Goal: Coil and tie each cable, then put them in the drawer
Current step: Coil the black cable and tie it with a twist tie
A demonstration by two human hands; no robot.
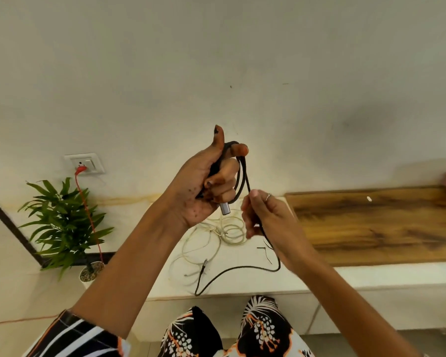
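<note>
L hand [206, 186] raised at ctr, clenched on looped black cable [243, 176]; R hand [265, 217] at 4 o'clock pinching its trailing run; white cable [211, 240] heaped on white ledge [371, 276] below.

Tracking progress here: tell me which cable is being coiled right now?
The black cable, looped in the left hand; the white cable lies loose on the counter.
</note>
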